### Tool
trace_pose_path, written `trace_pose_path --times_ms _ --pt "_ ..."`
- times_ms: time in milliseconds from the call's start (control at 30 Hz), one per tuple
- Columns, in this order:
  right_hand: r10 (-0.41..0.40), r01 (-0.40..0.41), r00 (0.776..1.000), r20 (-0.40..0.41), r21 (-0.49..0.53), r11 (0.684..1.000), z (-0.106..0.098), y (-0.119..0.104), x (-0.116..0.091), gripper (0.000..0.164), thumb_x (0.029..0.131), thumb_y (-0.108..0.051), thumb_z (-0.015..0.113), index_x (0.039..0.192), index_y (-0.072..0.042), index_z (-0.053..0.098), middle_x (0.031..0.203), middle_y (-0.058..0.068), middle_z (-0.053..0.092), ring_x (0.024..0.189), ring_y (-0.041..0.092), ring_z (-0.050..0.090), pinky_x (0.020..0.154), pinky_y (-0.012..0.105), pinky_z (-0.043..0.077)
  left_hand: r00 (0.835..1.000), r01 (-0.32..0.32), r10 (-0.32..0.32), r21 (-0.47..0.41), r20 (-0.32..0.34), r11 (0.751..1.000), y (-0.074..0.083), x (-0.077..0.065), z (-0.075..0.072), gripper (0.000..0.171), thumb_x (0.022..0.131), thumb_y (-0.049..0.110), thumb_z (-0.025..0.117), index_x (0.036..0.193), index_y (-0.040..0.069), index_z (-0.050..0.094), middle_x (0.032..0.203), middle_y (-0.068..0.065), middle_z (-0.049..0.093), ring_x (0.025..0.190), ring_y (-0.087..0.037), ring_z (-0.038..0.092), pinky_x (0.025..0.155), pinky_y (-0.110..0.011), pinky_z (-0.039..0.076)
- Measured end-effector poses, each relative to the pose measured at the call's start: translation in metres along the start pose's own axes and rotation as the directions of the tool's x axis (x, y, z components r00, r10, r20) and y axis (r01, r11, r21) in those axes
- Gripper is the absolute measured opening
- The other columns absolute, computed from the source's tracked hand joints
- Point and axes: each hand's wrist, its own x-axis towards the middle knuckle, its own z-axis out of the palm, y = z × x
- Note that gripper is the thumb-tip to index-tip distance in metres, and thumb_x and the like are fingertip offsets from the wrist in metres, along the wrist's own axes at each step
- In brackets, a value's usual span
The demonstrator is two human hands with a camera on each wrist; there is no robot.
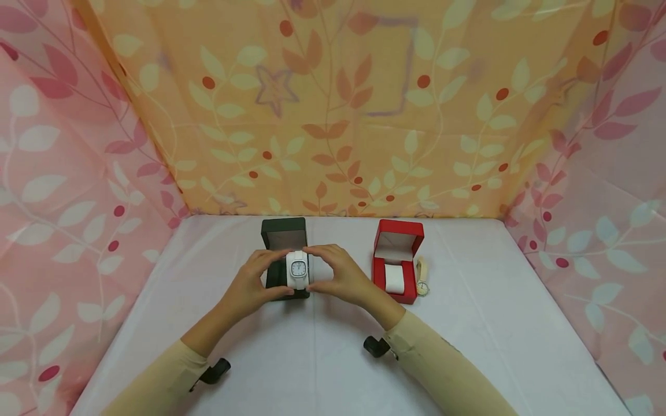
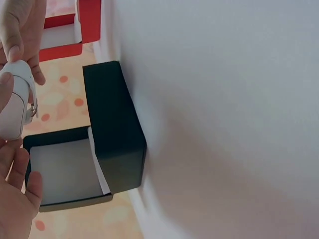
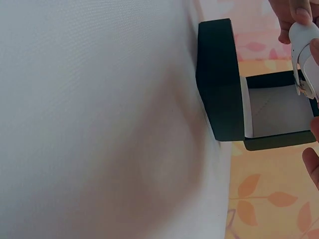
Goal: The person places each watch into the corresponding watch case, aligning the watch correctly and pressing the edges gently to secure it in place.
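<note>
A white wristwatch [image 1: 299, 268] with a squarish face is wrapped round a white cushion [image 2: 11, 117]; its buckle [image 2: 32, 110] shows in the left wrist view. My left hand [image 1: 251, 283] grips one end of the cushion between thumb and fingers. From the other side my right hand [image 1: 340, 276] pinches the opposite end. Both hold it above a dark green watch box [image 1: 284, 236], whose lid stands raised with a pale lining. The box's inside is partly hidden by the hands and watch in the head view.
To the right, an opened red watch box [image 1: 399, 236] holds a white cushion [image 1: 394, 279]. A cream-strapped watch [image 1: 422, 278] lies along its right side. White cloth [image 1: 333, 370] covers the table, and floral fabric walls [image 1: 333, 115] rise at the back and both sides.
</note>
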Motion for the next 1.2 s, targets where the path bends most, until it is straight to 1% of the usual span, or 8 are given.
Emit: trace_pose_path --times_ms 167,300,367,467,733,867,1033,1200 --pt "0.043 -0.043 0.999 0.020 0.014 0.999 0.005 0.002 0.004 0.079 0.078 -0.030 0.091 0.148 -0.024 0.054 0.143 -0.008 0.059 0.131 0.009 0.049 0.111 0.040 0.044 1.000 0.025 -0.025 -0.013 0.015 1.000 -0.004 0.001 -0.002 0.086 0.071 0.026 0.095 0.147 0.025 0.056 0.132 -0.008 0.062 0.123 -0.022 0.052 0.103 -0.054 0.048" --pt "0.037 -0.037 0.999 0.020 0.011 0.999 0.009 0.005 0.007 0.080 0.079 -0.030 0.091 0.149 -0.022 0.053 0.144 -0.007 0.059 0.134 0.012 0.049 0.112 0.043 0.043 0.999 0.040 -0.040 -0.018 0.020 0.999 -0.008 0.002 -0.004 0.086 0.071 0.027 0.095 0.147 0.024 0.056 0.131 -0.010 0.061 0.123 -0.028 0.054 0.102 -0.055 0.049" --pt "0.036 -0.037 0.999 0.023 0.013 0.999 0.010 0.005 0.008 0.080 0.079 -0.029 0.091 0.149 -0.021 0.053 0.145 -0.006 0.058 0.135 0.014 0.049 0.112 0.044 0.043 0.998 0.057 -0.057 -0.023 0.028 0.998 -0.010 0.002 -0.005 0.086 0.071 0.028 0.095 0.147 0.025 0.056 0.131 -0.011 0.061 0.122 -0.032 0.055 0.101 -0.057 0.049" --pt "0.041 -0.042 0.998 0.038 0.015 0.999 0.012 0.006 0.011 0.081 0.079 -0.030 0.090 0.150 -0.022 0.052 0.145 -0.005 0.058 0.135 0.015 0.048 0.113 0.045 0.042 0.996 0.085 -0.084 -0.022 0.037 0.996 -0.014 0.003 -0.006 0.085 0.071 0.028 0.095 0.147 0.026 0.056 0.131 -0.012 0.060 0.121 -0.034 0.057 0.098 -0.058 0.051" --pt "0.062 -0.061 0.995 0.077 -0.015 0.998 0.015 0.013 0.018 0.079 0.081 -0.030 0.089 0.150 -0.023 0.052 0.145 -0.005 0.058 0.135 0.015 0.049 0.114 0.042 0.041 0.992 0.114 -0.114 -0.001 0.059 0.993 -0.024 0.005 -0.009 0.083 0.073 0.031 0.094 0.146 0.025 0.057 0.130 -0.006 0.060 0.117 -0.034 0.058 0.095 -0.058 0.051" --pt "0.069 -0.067 0.994 0.088 -0.032 0.997 0.017 0.015 0.024 0.078 0.081 -0.029 0.089 0.150 -0.022 0.052 0.145 -0.003 0.058 0.136 0.017 0.049 0.114 0.042 0.042 0.989 0.132 -0.131 0.000 0.071 0.991 -0.031 0.007 -0.009 0.082 0.074 0.035 0.093 0.146 0.026 0.057 0.131 -0.009 0.060 0.114 -0.037 0.059 0.093 -0.057 0.051" --pt "0.113 -0.109 0.987 0.111 -0.041 0.993 0.021 0.017 0.028 0.078 0.081 -0.030 0.089 0.150 -0.021 0.052 0.146 -0.002 0.058 0.137 0.019 0.049 0.115 0.043 0.040 0.983 0.163 -0.164 0.011 0.088 0.987 -0.039 0.007 -0.008 0.082 0.073 0.039 0.092 0.146 0.028 0.057 0.131 -0.008 0.059 0.113 -0.036 0.059 0.093 -0.054 0.052" --pt "0.146 -0.139 0.980 0.136 -0.062 0.988 0.027 0.018 0.029 0.077 0.082 -0.031 0.088 0.150 -0.021 0.052 0.146 -0.002 0.058 0.136 0.019 0.050 0.115 0.043 0.041 0.978 0.179 -0.181 0.022 0.107 0.984 -0.047 0.006 -0.005 0.082 0.073 0.040 0.093 0.145 0.026 0.058 0.132 -0.006 0.060 0.113 -0.036 0.059 0.093 -0.053 0.052"
